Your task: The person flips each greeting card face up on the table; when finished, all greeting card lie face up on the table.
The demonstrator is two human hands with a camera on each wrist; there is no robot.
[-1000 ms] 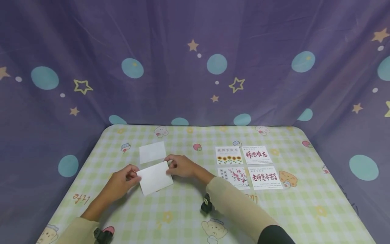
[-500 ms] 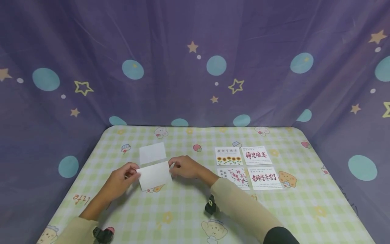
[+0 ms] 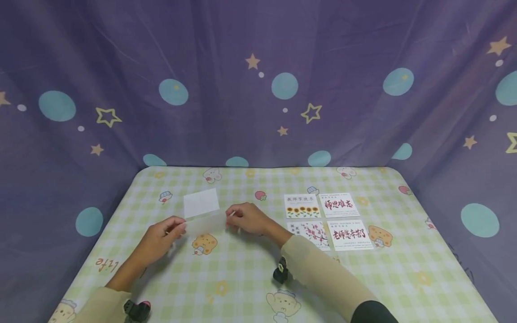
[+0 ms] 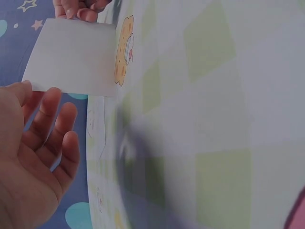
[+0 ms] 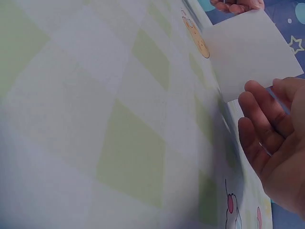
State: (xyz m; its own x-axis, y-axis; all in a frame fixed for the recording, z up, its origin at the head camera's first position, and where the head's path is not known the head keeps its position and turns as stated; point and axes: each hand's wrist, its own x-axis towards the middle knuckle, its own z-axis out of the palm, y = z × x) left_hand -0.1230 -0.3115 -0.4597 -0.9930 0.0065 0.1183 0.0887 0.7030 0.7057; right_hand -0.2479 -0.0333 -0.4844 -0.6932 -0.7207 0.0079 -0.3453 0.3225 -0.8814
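Got the card point(image 3: 205, 224) up between two hands right now, plain side facing back at me, tipped steeply instead of lying flat. The wrist views put its bottom edge right down near the cloth point(image 3: 242, 287), but I can't tell if it's actually touching. No idea what's on the other side either, it's hidden from all my views.

Grip's good on both ends: left hand point(image 3: 161, 235) has its edge pinched between thumb and finger, right hand point(image 3: 250, 219) pinches the opposite one. The spare fingers hang loose.

Just beyond it there's a blank card point(image 3: 201, 202) lying flat. Well apart, off to the right, four printed ones sit two by two: sunflower card point(image 3: 302, 206), blossom card point(image 3: 308, 235), far red card point(image 3: 339, 205), near red card point(image 3: 350, 235). Purple curtain point(image 3: 226, 27) behind it all.

My read is the step in hand is angling and placing this card, not letting go of it. Next move, I'd guess, calls for keeping both pinches light and even so it doesn't bow, then easing it down without nudging the flat one.
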